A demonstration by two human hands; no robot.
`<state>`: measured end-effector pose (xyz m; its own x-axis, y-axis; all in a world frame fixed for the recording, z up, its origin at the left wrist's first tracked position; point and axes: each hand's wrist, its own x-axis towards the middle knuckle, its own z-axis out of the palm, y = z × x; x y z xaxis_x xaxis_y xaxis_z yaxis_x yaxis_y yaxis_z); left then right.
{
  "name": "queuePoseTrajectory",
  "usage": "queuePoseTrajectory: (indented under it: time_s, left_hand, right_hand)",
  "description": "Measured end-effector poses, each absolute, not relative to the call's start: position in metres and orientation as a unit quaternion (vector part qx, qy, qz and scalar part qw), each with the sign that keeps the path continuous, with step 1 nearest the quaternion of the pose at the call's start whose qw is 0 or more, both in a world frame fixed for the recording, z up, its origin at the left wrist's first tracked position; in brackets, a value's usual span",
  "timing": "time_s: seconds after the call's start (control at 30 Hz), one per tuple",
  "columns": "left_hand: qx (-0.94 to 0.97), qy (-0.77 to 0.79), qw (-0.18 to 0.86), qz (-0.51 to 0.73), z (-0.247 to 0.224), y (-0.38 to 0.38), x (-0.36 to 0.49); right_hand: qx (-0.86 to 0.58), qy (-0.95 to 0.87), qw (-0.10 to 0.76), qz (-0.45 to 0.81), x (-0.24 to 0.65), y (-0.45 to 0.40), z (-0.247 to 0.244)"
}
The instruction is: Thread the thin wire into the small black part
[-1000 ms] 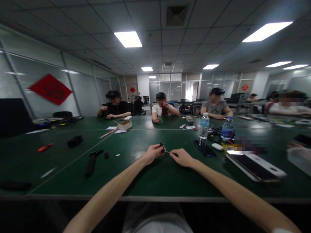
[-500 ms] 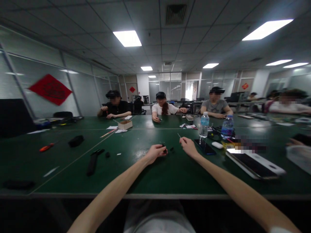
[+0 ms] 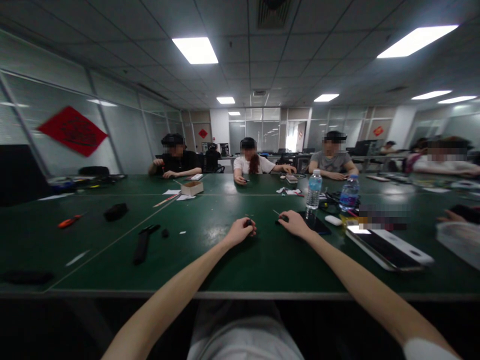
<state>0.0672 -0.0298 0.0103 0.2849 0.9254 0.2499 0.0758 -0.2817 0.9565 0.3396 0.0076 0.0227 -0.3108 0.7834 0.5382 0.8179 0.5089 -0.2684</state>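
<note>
My left hand (image 3: pixel 240 232) is closed round a small black part (image 3: pixel 248 223), its thumb and fingers covering most of it. A short way to the right, my right hand (image 3: pixel 295 224) is closed too, low over the table. A thin metal rod (image 3: pixel 276 213) juts out to the left from its fingers; the rest of the tool is hidden. At those fingertips shows a small dark piece (image 3: pixel 278 222); whether it is gripped or only touched is unclear. Just behind the right hand lies a dark phone (image 3: pixel 319 226).
Two water bottles (image 3: pixel 314 190), a white mouse-like object (image 3: pixel 333 220) and a white case with a phone (image 3: pixel 388 248) are on the right. Leftward lie a black T-shaped part (image 3: pixel 141 245), a black block (image 3: pixel 116 212) and an orange screwdriver (image 3: pixel 69 221). Co-workers sit opposite.
My right hand has come down with the rod. The small black piece that lay between my hands is gone from that spot, and a dark piece now shows at my right fingertips.
</note>
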Motion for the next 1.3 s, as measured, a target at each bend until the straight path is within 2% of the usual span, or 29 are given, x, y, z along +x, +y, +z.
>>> queuePoseTrajectory:
  time_s: [0.27,0.4,0.6,0.9,1.1,1.3]
  left_hand:
    - [0.706,0.373,0.394,0.454,0.010,-0.032,0.065]
    - [0.748,0.370,0.316,0.451,0.013,-0.037,0.065]
    - [0.792,0.372,0.230,0.426,0.020,-0.047,0.066]
    - [0.834,0.374,0.127,0.386,0.033,-0.060,0.069]
    - [0.823,0.396,0.115,0.389,0.030,-0.060,0.075]
    - [0.820,0.386,0.139,0.400,0.023,-0.060,0.081]
  right_hand:
    - [-0.507,-0.827,0.241,-0.029,0.329,0.010,0.014]
    - [-0.521,-0.823,0.228,-0.006,0.328,0.000,0.018]
    - [-0.449,-0.856,0.252,0.040,0.305,-0.026,0.027]
    - [-0.372,-0.846,0.363,0.117,0.280,-0.047,0.030]
    - [-0.391,-0.808,0.406,0.172,0.275,-0.044,0.025]
    - [-0.380,-0.801,0.432,0.166,0.273,-0.047,0.027]
